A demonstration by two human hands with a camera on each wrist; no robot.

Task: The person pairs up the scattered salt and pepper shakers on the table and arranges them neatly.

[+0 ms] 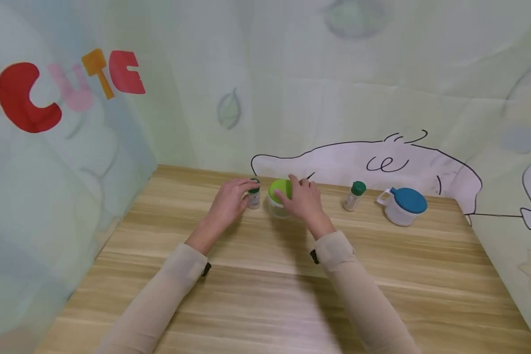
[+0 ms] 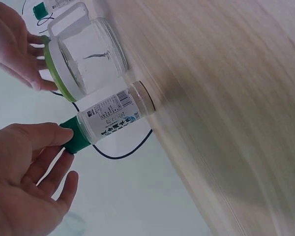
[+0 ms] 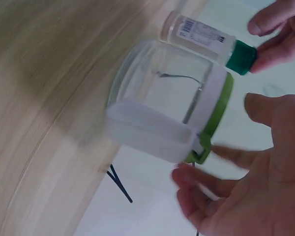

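Observation:
In the head view, my left hand [image 1: 231,200] is at a small spice bottle [image 1: 254,200] with a green cap, which stands near the table's back edge. The left wrist view shows the thumb and fingertips pinching its green cap [image 2: 77,135]; a printed label with a barcode wraps the bottle. Just right of it stands a clear jar [image 3: 172,91] with a white handle [image 3: 147,130] and a green lid [image 1: 279,186]. My right hand [image 1: 306,199] is spread over this lid, its fingers loosely bent. By the right wrist view, the index finger is near the lid's green tab, with the thumb apart from it.
Further right on the wooden table [image 1: 265,295] stands a second green-capped bottle [image 1: 353,197]. Beyond it is a white-handled container [image 1: 400,214] with a blue lid [image 1: 410,200]. A printed fabric backdrop [image 1: 181,113] rises behind the table's back edge and along both sides.

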